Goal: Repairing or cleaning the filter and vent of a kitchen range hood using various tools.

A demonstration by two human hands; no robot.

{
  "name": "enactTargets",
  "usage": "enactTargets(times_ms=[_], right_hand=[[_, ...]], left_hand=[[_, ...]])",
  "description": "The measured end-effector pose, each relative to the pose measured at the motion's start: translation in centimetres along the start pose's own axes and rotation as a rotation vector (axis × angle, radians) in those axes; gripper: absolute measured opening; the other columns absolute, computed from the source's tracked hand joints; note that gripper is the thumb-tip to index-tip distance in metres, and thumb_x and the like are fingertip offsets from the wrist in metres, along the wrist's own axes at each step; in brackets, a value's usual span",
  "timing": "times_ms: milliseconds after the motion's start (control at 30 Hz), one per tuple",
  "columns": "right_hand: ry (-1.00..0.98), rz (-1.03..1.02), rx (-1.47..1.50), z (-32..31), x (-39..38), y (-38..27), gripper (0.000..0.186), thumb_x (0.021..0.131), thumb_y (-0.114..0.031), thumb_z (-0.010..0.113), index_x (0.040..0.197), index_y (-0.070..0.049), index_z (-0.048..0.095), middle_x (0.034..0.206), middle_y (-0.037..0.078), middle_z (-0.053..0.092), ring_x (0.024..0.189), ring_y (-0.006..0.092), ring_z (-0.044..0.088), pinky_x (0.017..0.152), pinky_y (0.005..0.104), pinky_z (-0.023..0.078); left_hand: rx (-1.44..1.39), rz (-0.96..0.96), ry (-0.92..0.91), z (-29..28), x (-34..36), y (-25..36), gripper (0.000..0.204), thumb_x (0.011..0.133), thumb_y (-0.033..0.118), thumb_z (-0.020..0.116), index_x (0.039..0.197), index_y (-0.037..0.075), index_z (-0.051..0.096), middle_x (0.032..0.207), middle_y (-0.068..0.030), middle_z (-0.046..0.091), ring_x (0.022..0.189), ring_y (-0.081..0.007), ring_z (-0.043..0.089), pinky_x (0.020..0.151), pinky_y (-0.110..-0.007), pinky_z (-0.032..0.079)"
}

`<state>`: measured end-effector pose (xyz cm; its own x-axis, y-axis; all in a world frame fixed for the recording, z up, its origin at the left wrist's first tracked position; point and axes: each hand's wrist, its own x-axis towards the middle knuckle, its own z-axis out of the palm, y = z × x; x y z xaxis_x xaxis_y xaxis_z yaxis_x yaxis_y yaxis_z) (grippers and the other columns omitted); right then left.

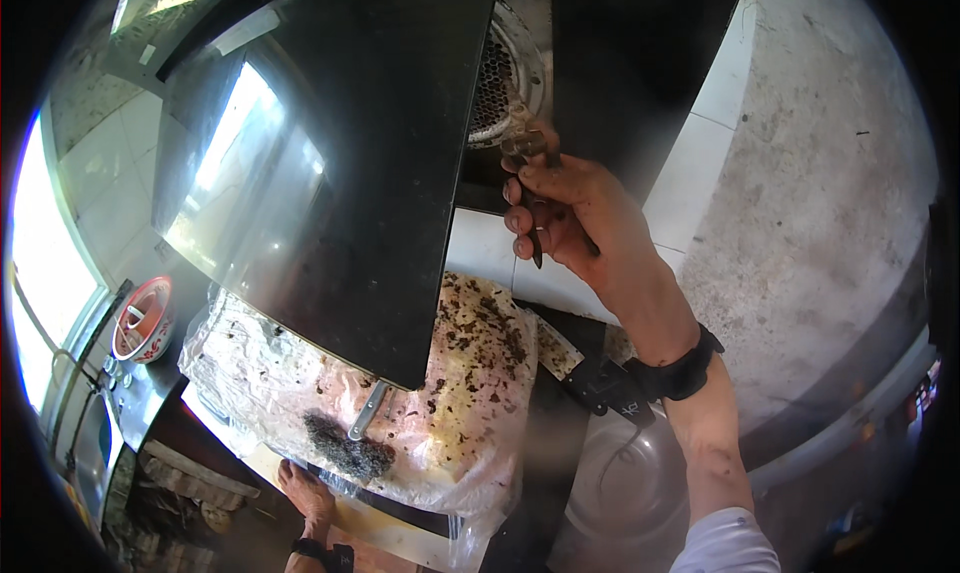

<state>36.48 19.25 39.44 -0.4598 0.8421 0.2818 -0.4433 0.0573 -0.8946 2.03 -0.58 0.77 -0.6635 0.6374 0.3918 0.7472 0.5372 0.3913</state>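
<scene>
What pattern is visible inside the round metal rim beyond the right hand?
Dark honeycomb-like mesh, inside the round metal rim; the head view shows it.

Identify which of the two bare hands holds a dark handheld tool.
The right hand, raised near the round, perforated metal fitting, grips the dark tool. The left hand is lower, with no tool visible.

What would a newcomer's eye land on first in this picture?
Probably the big dark panel, which catches bright glare across the upper left and middle. Below it in the picture, a pale plastic sheet strewn with dark bits and bearing a wiry scrubber stands out. Just right of the panel, the right hand holds a tool near a round grille.
</scene>
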Motion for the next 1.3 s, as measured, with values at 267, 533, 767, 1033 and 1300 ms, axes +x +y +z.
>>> enactTargets(times_ms=[267, 533, 767, 1033, 1300], right_hand=[[-0.053, -0.014, -0.044, -0.3, 0.4, -0.3, 0.011, 0.084, -0.008, 0.051, 0.093, -0.002, 0.047, 0.074, 0.006, 0.051, 0.059, 0.0148, 0.052, 0.046, 0.0272, 0.044], [-0.011, -0.02, -0.008, 0.2, 0.4, -0.3, 0.006, 0.084, -0.008, 0.047, 0.088, -0.004, 0.044, 0.064, 0.008, 0.053, 0.054, 0.0169, 0.054, 0.044, 0.0306, 0.045], [-0.024, -0.036, -0.018, -0.1, 0.8, -0.6, 0.007, 0.084, -0.008, 0.046, 0.089, -0.004, 0.044, 0.065, 0.008, 0.052, 0.053, 0.0154, 0.053, 0.043, 0.0305, 0.045], [-0.019, 0.028, 0.089, 1.8, 0.8, -3.4, 0.005, 0.082, -0.003, 0.049, 0.08, 0.002, 0.049, 0.07, 0.01, 0.053, 0.059, 0.0179, 0.053, 0.05, 0.0304, 0.046], [-0.019, 0.122, -0.105, 0.0, -0.1, -3.3, 0.011, 0.082, -0.007, 0.051, 0.089, 0.002, 0.05, 0.073, 0.007, 0.053, 0.059, 0.0155, 0.052, 0.047, 0.0292, 0.044]], left_hand=[[0.009, 0.02, 0.001, 0.1, -0.1, -0.1, 0.03, 0.074, 0.003, 0.046, 0.102, -0.008, 0.048, 0.112, -0.0222, 0.044, 0.106, -0.0378, 0.039, 0.093, -0.043, 0.031], [0.013, 0.014, 0.025, 0.2, 0.0, -0.2, 0.03, 0.075, 0.003, 0.045, 0.102, -0.008, 0.048, 0.111, -0.0224, 0.044, 0.105, -0.0376, 0.04, 0.092, -0.043, 0.032], [0.004, 0.01, 0.009, -0.1, 0.0, -0.1, 0.03, 0.076, 0.004, 0.044, 0.103, -0.009, 0.048, 0.111, -0.0225, 0.044, 0.104, -0.0378, 0.04, 0.093, -0.043, 0.031], [0.017, 0.034, 0.007, 0.1, -0.2, -0.3, 0.03, 0.076, 0.005, 0.044, 0.103, -0.008, 0.048, 0.111, -0.0221, 0.044, 0.105, -0.0376, 0.039, 0.093, -0.043, 0.03], [0.021, 0.021, 0.0, 0.0, 0.0, 0.0, 0.029, 0.075, 0.004, 0.045, 0.101, -0.009, 0.047, 0.111, -0.0226, 0.043, 0.104, -0.038, 0.039, 0.092, -0.043, 0.031]])
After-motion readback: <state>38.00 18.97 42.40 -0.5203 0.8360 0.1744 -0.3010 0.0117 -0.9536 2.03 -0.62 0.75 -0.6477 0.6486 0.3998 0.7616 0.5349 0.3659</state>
